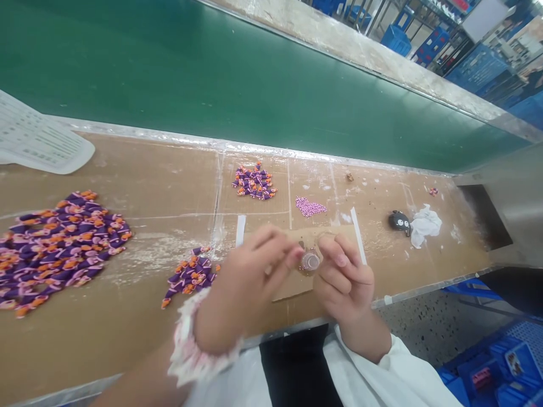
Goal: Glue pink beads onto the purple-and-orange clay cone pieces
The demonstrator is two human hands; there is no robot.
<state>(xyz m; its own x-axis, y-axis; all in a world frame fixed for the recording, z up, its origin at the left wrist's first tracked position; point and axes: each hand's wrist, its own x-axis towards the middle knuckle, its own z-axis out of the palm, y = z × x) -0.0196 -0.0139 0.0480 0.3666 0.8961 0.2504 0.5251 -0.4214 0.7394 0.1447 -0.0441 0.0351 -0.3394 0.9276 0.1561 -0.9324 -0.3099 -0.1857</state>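
Observation:
My left hand (250, 277), with a frilly white and pink band at its wrist, is smeared by motion; its thumb and fingers come together in a pinch. Opposite it, my right hand (345, 277) is closed, the fingers curled in and the thumb against the index finger. Whatever either pinch holds is too small or blurred to name. Between and beneath the fingertips a small clear round cup (310, 261) shows on a cardboard sheet (292, 288). The nearest loose pieces are a pile of purple, pink and orange pieces (190, 275) left of my left hand.
A large pile of the same pieces (63, 243) lies far left, a smaller pile (254, 182) farther back. Small pink beads or pellets (310, 207) lie beyond my hands. To the right are a black object with white eyes (399, 221) and a white cloth (425, 225). A green belt (254, 85) runs behind.

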